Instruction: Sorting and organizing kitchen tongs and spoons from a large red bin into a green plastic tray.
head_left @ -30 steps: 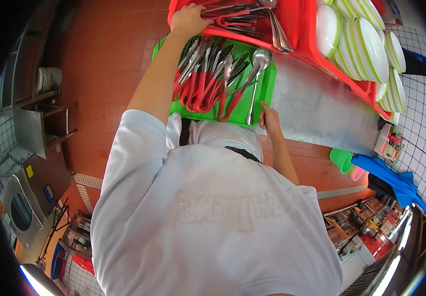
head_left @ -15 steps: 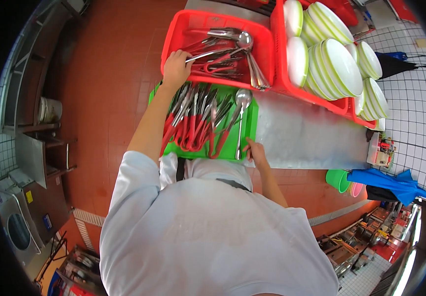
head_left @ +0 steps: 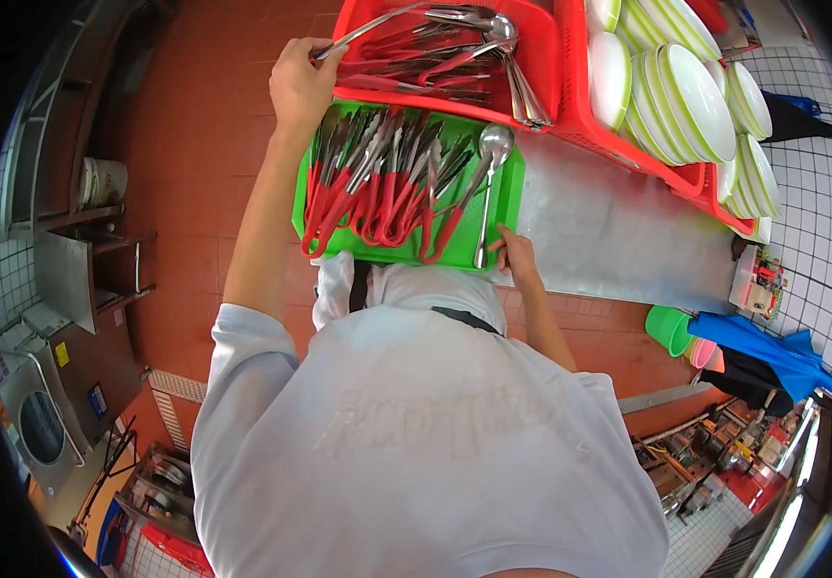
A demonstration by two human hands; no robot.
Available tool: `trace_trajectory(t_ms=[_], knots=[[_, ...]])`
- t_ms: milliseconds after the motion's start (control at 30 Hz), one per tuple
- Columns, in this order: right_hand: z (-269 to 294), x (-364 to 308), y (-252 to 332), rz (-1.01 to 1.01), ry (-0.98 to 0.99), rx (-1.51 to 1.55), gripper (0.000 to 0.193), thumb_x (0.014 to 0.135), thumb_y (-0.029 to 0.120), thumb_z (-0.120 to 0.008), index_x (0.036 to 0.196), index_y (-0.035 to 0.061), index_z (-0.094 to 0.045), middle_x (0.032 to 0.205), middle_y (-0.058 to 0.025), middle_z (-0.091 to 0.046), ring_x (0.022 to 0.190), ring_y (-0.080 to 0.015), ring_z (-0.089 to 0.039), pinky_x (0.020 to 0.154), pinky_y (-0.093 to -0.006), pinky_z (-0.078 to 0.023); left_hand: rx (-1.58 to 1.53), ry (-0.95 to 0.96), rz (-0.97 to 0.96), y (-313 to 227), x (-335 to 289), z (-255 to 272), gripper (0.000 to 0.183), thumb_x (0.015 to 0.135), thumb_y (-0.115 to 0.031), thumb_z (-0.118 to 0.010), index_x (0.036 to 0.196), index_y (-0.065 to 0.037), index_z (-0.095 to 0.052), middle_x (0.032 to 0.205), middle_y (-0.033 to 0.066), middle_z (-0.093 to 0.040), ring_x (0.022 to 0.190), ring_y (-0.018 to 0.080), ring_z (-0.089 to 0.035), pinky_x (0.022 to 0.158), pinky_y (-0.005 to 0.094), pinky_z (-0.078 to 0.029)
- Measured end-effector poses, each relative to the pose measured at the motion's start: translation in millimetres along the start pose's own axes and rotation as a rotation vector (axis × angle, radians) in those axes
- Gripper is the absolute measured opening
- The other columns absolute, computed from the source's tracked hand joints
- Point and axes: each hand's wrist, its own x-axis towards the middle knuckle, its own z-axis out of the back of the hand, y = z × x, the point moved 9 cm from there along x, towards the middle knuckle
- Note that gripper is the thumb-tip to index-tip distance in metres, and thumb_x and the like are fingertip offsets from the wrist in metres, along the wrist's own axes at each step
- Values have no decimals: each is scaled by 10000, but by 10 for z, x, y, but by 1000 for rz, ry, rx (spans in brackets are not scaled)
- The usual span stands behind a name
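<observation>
My left hand [head_left: 303, 85] is closed round one end of a long, thin metal utensil [head_left: 377, 27]. The utensil slants up over the left side of a red basket [head_left: 445, 100], and I cannot make out its kind. Metal spoons [head_left: 501, 35] and red-handled tongs [head_left: 454, 64] lie in that basket. In front of it, a green tray [head_left: 506, 197] holds several red-handled tongs [head_left: 377, 183] in a row, with a long-handled spoon [head_left: 485, 197] at their right. My right hand [head_left: 517, 256] is beside the tray's near right corner, its fingers partly apart with nothing seen in them.
A larger red crate [head_left: 661, 171] with stacked white, green-rimmed bowls [head_left: 686, 101] stands to the right. Both red containers are on a metal counter [head_left: 618, 226]. On the far left are metal shelves [head_left: 45, 144] with a white bucket [head_left: 103, 183]. A green bucket [head_left: 667, 329] sits lower right.
My left hand has moved up and left, lifting the utensil's end away from the other cutlery in the red basket. My right hand stays by the tray corner. The whole view has shifted.
</observation>
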Motion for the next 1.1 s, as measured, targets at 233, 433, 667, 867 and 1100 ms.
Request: trace_trajectory(t_ms=[233,433,667,867,1100], knots=[[-20,-31,20,15,-29,24,507,893,400,-560,634,-33,-619,393,-73,-443,282,-153,-357,308,-288,-287,-64,-169,-83,-548,176,282,231,771,-216,-750,909,-35,-711,822,86,-661,703,186,-621,677,300,-497],[-18,-14,-3,34,-18,27,500,907,384,-541,665,-41,-648,403,-82,-471,287,-147,-386,308,-284,-306,112,-244,-159,-527,209,669,205,775,-225,-754,869,-46,-727,789,71,-669,699,164,-627,667,295,-499],[-37,-59,36,37,-28,84,481,905,378,-548,689,-38,-654,406,-71,-462,295,-143,-383,321,-281,-309,-18,-341,138,-20,-193,1453,226,833,-207,-715,847,19,-706,729,61,-667,607,110,-587,541,239,-464],[-8,-29,-39,36,-40,132,467,908,377,-550,695,-26,-650,412,-54,-451,307,-137,-385,329,-279,-301,-258,-70,413,103,-938,1189,252,883,-213,-666,772,0,-591,631,21,-545,454,57,-463,364,209,-324],[35,98,-189,84,-68,3,508,941,418,-475,776,-9,-695,444,-62,-515,353,-136,-453,383,-283,-355,-322,302,531,-40,-1792,504,169,929,-159,-577,1005,-8,-584,651,47,-570,482,80,-492,420,237,-371]])
